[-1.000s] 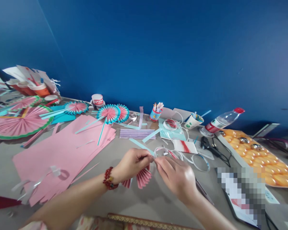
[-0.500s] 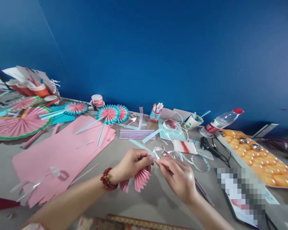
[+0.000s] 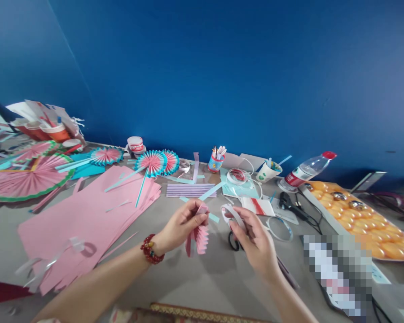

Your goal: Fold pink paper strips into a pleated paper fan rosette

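My left hand is closed on a pleated pink paper fan, pinching it near the top so its folds hang below the fingers. To the right, my right hand grips a white roll of tape between thumb and fingers. A black loop like a scissor handle shows just below that roll; whether the hand holds it or it lies on the table, I cannot tell. Purple pleated paper and pale blue strips lie beyond my hands.
Pink sheets are stacked at left, near finished paper fans. Along the blue wall stand a pen cup, a paper cup and a plastic bottle. An orange bubbled panel and a partly blurred device are at right.
My hands have moved apart from where they met. The white roll has come up in my right hand, and the black loop has come into view. The pink fan has turned and narrowed.
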`<state>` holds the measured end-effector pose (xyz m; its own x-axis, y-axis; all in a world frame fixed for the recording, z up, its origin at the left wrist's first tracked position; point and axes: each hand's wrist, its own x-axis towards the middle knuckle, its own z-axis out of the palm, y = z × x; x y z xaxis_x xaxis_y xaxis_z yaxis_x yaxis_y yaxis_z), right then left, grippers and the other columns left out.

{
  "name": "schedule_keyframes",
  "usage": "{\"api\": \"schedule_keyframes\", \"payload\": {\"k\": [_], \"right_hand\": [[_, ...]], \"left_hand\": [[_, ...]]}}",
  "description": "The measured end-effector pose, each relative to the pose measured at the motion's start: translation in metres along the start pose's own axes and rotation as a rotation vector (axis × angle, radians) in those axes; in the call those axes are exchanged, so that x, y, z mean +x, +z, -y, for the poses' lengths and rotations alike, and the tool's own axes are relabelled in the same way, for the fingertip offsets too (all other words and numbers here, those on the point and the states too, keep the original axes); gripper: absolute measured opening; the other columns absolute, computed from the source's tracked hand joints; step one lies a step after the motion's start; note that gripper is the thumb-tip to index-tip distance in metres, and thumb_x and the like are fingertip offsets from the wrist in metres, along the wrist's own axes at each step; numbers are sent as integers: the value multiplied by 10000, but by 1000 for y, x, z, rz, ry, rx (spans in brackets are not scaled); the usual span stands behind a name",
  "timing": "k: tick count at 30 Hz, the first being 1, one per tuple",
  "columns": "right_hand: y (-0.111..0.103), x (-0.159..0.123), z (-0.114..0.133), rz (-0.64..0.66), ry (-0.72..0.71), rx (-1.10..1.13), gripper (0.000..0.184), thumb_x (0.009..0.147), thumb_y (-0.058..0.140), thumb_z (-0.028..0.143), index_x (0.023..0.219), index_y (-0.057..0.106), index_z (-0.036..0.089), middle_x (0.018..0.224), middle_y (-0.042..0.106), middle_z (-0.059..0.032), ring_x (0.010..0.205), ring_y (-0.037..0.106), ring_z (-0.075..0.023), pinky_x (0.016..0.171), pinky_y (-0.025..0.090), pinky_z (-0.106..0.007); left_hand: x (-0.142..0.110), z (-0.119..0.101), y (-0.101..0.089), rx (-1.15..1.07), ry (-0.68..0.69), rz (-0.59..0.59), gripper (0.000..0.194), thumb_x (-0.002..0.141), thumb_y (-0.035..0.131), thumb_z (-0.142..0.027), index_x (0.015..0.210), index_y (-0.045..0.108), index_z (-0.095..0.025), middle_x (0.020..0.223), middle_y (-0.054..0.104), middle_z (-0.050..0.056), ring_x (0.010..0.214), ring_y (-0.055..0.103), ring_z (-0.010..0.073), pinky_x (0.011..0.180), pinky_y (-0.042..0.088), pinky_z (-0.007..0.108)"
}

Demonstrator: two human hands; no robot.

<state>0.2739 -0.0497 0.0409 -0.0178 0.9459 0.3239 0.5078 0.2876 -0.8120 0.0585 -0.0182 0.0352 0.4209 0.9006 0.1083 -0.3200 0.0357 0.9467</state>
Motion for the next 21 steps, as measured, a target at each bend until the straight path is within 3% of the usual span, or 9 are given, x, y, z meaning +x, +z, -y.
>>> {"api": "schedule_keyframes", "payload": {"k": [4,11,17,21], "right_hand": [[10,-4,3,166,81,209,410,909,600,370,1292,502,264,1207,653,-92,1058,640,-224,775,546,-292],[22,-7,13,286,2,260,465,912,592,312,1358,466,272,1177,643,-80,898,634,-185,814,516,-314],[32,-11,9,298,-34,282,571,873,642,275,1402,429,275,1323,564,-115,1066,601,-234,870,509,-351],[40,-10,10,301,-13,270,607,845,683,298,1394,428,260,1196,632,-99,945,623,-205,839,515,-342]], "left_hand": [[-3,-4,-1,-103,97,66,174,900,621,-333,931,568,-171,859,612,49,809,587,157,724,446,272],[1,-16,-1,-500,100,86,54,891,594,-239,890,586,-185,836,604,48,836,587,180,903,439,399],[4,-12,-2,-683,69,-35,65,861,609,-242,832,592,-186,858,582,37,860,597,174,947,476,399],[8,-10,-5,-731,11,-140,40,824,631,-204,838,599,-185,887,586,38,877,604,167,995,482,401]]}}
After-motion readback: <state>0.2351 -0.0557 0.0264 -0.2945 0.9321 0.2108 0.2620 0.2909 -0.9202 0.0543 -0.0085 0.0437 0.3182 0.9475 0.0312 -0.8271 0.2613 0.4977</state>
